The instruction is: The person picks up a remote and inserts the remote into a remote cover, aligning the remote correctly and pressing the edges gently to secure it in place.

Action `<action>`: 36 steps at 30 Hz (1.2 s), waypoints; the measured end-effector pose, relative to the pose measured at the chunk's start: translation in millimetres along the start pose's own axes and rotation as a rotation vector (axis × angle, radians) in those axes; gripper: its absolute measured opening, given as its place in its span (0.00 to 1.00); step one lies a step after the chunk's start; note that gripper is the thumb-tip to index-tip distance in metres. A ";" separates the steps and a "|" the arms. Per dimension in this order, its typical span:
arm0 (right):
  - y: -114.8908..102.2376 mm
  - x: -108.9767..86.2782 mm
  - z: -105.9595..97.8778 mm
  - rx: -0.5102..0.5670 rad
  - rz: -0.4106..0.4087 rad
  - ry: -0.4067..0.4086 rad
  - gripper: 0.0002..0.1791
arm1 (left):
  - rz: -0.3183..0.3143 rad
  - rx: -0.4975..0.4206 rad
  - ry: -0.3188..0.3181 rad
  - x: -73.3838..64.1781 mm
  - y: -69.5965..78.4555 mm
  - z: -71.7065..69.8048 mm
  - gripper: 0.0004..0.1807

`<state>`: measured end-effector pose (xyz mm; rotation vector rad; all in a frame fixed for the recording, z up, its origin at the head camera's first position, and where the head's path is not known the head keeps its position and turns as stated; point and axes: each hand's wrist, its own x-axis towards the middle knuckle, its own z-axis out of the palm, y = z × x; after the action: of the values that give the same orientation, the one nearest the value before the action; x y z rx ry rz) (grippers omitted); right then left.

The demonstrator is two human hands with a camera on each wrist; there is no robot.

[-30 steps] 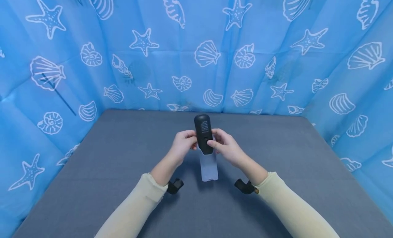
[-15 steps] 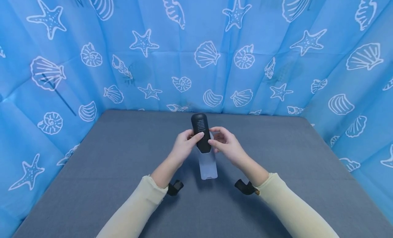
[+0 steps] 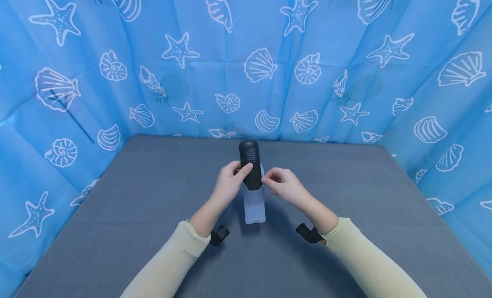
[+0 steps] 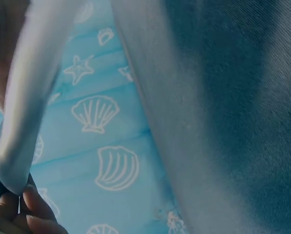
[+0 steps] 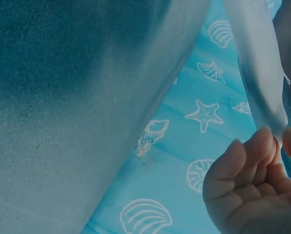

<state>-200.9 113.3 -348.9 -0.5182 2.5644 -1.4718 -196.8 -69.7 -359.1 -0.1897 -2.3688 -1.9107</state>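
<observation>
A black remote control (image 3: 249, 152), its back with small printed text facing up, leans in a pale plastic holder (image 3: 255, 207) at the middle of the table. My left hand (image 3: 227, 182) grips the remote control from the left, thumb laid across its back and fingers behind. On the other side my right hand (image 3: 285, 186) has thumb and forefinger pinched together at the holder's right edge, its other fingers curled. The wrist views show the holder's smooth pale outside, in the left wrist view along the left side (image 4: 33, 97); the remote control is mostly hidden there.
A grey cloth-covered table (image 3: 161, 264) lies under the hands. Blue curtains (image 3: 230, 76) with white shells and starfish hang behind it and at both sides. Black wrist mounts (image 3: 219, 235) sit at both sleeve cuffs.
My left thumb has moved onto the remote control's back. Holder and remote control have shifted slightly left and stand straighter. The right hand's thumb has come off the remote control to the holder's edge.
</observation>
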 end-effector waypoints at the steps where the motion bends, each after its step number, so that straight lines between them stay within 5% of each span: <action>1: -0.4 -0.1 0.2 0.007 -0.004 -0.005 0.08 | 0.012 0.034 0.004 -0.2 -0.5 0.0 0.18; 8: -1.6 1.8 3.9 0.127 0.009 0.019 0.09 | 0.078 0.182 -0.096 2.5 -0.8 -2.5 0.18; 16: -1.3 3.6 9.8 0.245 0.067 0.066 0.11 | 0.014 0.177 -0.220 6.8 -1.3 -7.0 0.19; 26: -3.0 4.5 12.3 0.251 0.071 0.107 0.11 | -0.025 0.084 -0.228 4.5 -6.2 -6.7 0.18; 36: -3.6 3.6 10.1 0.144 0.009 0.046 0.13 | -0.065 -0.009 -0.167 2.3 -7.0 -5.9 0.18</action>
<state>-200.5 102.2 -350.7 -0.4569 2.4664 -1.6681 -200.2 -76.8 -364.3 -0.2878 -2.5010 -2.0078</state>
